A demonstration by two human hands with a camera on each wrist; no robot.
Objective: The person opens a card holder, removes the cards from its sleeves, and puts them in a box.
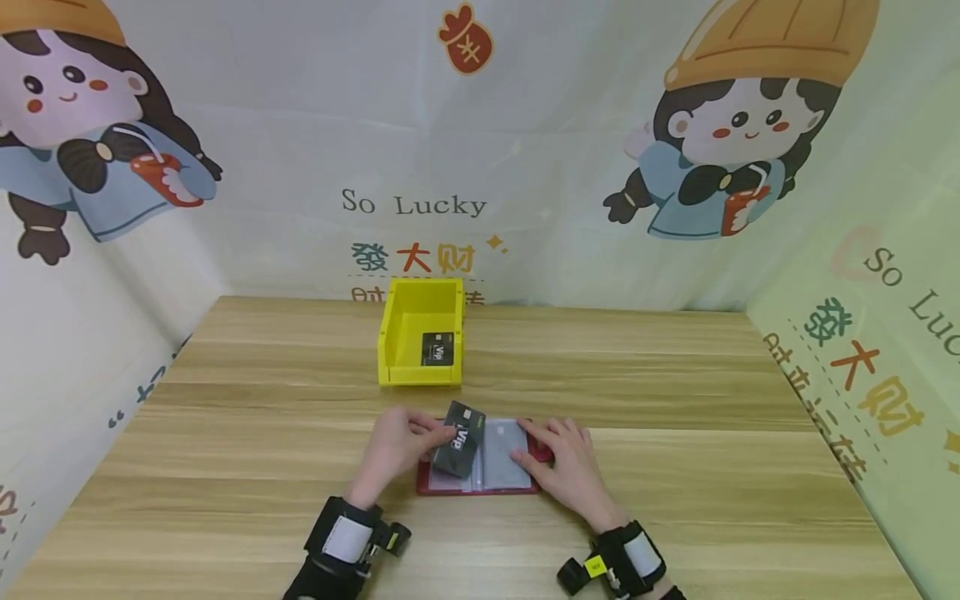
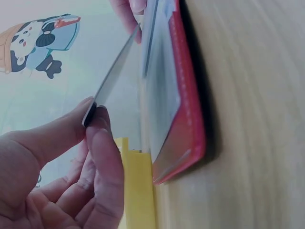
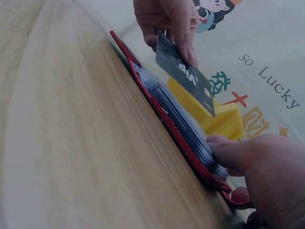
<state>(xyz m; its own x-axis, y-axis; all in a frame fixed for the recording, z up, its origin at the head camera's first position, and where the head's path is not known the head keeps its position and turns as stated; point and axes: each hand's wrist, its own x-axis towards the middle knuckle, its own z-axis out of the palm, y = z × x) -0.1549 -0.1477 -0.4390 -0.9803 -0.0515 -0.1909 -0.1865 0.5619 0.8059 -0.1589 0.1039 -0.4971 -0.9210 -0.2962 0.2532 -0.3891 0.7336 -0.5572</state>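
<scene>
A dark grey card (image 1: 463, 442) marked "Vip" is pinched between the thumb and fingers of my left hand (image 1: 396, 448). It tilts above the left page of an open red card holder (image 1: 507, 457) that lies on the table. Clear plastic sleeves (image 3: 183, 119) fill the holder in a thick stack. My right hand (image 1: 568, 467) grips the holder's right side, the thumb on the sleeves and a finger at the red cover's edge. In the left wrist view the card (image 2: 112, 71) shows nearly edge-on, apart from the sleeves except near its far end.
Behind the holder stands a yellow bin (image 1: 397, 333), its low front side facing me. Another dark "Vip" card (image 1: 437, 349) lies inside it. The wooden table (image 1: 675, 375) meets a printed cloth backdrop (image 1: 555, 167) at the back and sides.
</scene>
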